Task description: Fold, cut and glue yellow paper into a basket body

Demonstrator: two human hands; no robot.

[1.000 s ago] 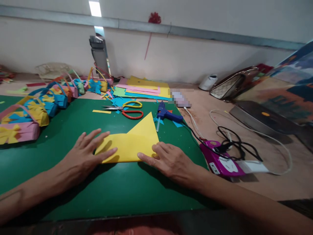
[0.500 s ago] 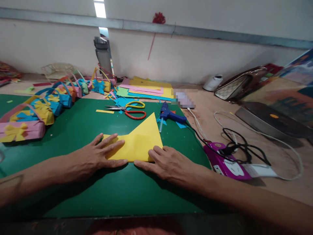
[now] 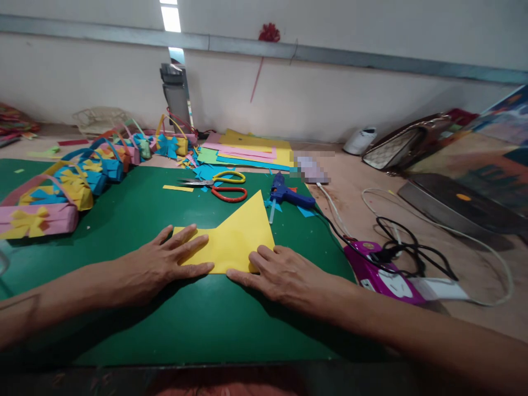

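A folded sheet of yellow paper (image 3: 235, 236) lies on the green board (image 3: 198, 324), with a straight edge towards me and a pointed corner sticking up and away at the right. My left hand (image 3: 177, 258) rests flat on the left part of the paper, open, its fingers spread and its thumb along the near edge. On the right end presses my right hand (image 3: 280, 275); its fingers are bent over the paper, while the thumb stretches out apart from them by the near edge. Neither hand is closed round anything. Both palms partly cover the paper.
Scissors (image 3: 229, 187) and a blue glue gun (image 3: 289, 193) lie beyond the paper. Several small paper baskets (image 3: 45, 219) line the left. Coloured sheets (image 3: 251, 151) are stacked behind. A purple power strip (image 3: 383, 280) with tangled cables sits at right.
Almost nothing differs. My left thumb and fingers have shifted very slightly left along the paper; the paper and my right hand stay in place.
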